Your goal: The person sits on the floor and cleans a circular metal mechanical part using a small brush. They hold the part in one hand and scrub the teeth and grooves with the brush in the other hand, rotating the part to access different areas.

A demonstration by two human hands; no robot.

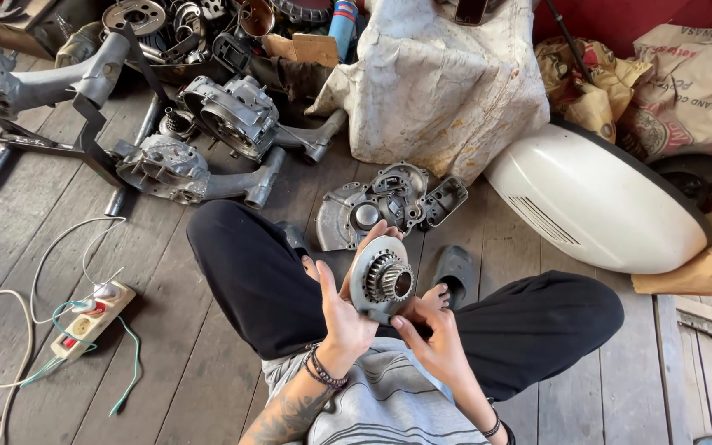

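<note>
Centrally, a round metal disc with a toothed gear hub (381, 283) is held up above the person's crossed legs, the left hand (344, 317) clasping its left rim with fingers curled behind and the right hand (434, 339) pinching its lower edge from beneath. Just beyond the disc lies an opened grey engine cover (389, 202) on the plank floor (175, 363). Farther beyond it sit more engine casings (236, 115), so the disc seems out of its housing, fitted to nothing yet.
</note>
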